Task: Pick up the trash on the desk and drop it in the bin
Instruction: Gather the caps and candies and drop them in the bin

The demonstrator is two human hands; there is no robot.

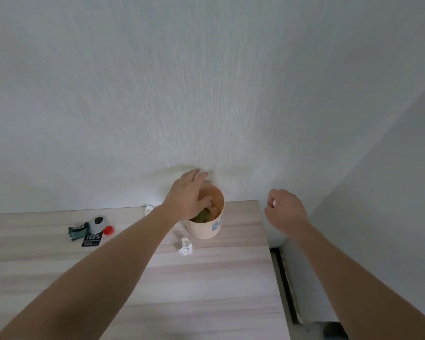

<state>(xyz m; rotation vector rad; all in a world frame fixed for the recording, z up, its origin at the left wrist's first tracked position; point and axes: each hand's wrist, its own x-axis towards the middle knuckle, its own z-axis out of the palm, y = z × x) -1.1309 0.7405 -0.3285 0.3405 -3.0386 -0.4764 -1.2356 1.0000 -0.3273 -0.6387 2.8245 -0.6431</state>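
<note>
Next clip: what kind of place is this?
Likely a home or office room corner: a wood-grain desk against a textured white wall, with a small beige bin and crumpled paper on it.

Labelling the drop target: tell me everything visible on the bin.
The bin is a peach open-topped cylinder with a blue-and-white label low on its right side. It stands upright on the desk by the wall. Greenish trash shows inside. The left hand is over its mouth, thumb dipping in; whether it touches the rim is unclear.

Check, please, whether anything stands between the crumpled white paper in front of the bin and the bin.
Nothing on the desk does: bare wood separates the crumpled paper from the bin. Only the left hand is over its mouth.
</note>
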